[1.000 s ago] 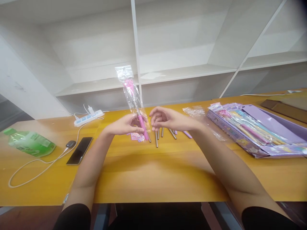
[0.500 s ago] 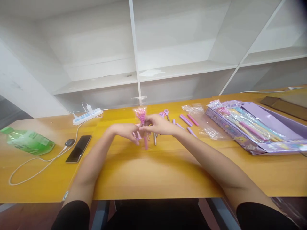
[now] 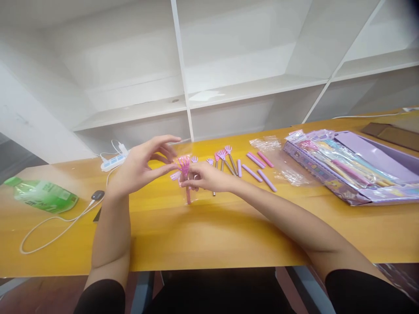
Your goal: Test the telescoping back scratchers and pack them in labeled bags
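My right hand [image 3: 209, 176] is closed around a pink back scratcher [image 3: 184, 165] in a clear plastic sleeve, its claw head up and its pink handle pointing down. To the left, my left hand [image 3: 139, 168] has its fingers apart, with the thumb tip beside the claw; whether it touches the plastic I cannot tell. Small printed cards [image 3: 176, 176] lie behind the scratcher, partly hidden. Beyond my right hand are several claw heads on metal rods [image 3: 222, 155], pink and lilac. Several loose purple and pink handle tubes [image 3: 251, 173] lie to their right.
On the right stands a purple display box [image 3: 330, 183] with bagged back scratchers, beside crumpled clear sleeves [image 3: 291, 176]. At left are a green bottle [image 3: 42, 195], a white cable [image 3: 36, 231], a power strip [image 3: 109, 163] and a phone mostly behind my forearm. White shelving [image 3: 137, 114] rises behind.
The bagged back scratcher has come down toward the table and passed from my left hand to my right. My left hand has moved up and left, its fingers spreading.
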A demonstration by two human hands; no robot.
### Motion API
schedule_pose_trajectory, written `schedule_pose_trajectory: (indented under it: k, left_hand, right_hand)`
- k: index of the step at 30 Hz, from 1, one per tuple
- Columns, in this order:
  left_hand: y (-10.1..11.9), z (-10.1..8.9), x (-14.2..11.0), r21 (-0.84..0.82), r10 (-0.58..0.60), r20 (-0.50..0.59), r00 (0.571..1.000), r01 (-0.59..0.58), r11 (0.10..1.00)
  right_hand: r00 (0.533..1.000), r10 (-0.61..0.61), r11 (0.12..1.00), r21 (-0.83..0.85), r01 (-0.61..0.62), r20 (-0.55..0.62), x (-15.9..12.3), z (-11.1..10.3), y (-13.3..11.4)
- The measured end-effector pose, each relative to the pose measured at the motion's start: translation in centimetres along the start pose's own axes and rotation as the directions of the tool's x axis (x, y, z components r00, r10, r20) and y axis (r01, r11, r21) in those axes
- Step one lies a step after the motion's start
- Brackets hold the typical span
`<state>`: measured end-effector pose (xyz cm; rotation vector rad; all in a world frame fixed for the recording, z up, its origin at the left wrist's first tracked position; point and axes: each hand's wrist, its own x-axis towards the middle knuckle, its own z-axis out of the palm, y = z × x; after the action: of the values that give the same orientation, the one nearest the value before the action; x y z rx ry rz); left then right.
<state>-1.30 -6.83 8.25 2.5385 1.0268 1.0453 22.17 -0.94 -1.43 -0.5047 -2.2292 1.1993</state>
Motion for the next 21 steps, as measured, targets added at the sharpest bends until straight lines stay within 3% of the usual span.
schedule_pose_trajectory:
  k: [5, 9, 21]
  left_hand:
    - [-0.4, 0.8, 0.6, 0.150, 0.202, -0.156, 0.967, -0.179, 0.972]
    - [-0.3, 0.9, 0.7, 0.347, 0.323, -0.174, 0.930, -0.250, 0.904]
    - [0.0, 0.7, 0.6, 0.432, 0.281, -0.209, 0.937, -0.169, 0.886]
  right_hand:
    - [1.000, -0.021, 1.000, -0.021, 0.021, -0.007, 0.1, 0.4, 0.5]
    - [0.999, -0.044, 0.999, -0.017, 0.044, -0.016, 0.2, 0.8, 0.7]
    - [0.996, -0.080, 0.995, -0.064, 0.078, -0.031, 0.0, 1.1, 0.4]
